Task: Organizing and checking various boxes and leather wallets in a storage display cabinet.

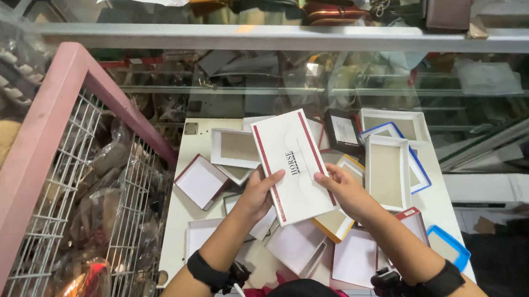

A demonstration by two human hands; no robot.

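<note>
White flat box (294, 165) gripped by left hand (257, 196) and right hand (346, 191) over a box-strewn table (174, 237).

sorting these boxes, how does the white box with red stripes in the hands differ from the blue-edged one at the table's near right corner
The red-striped box is held above the table by both hands, the left hand and the right hand; the blue-edged box lies on the table. The first shows a closed white face, the second an open inside. Both are flat and rectangular.
</note>
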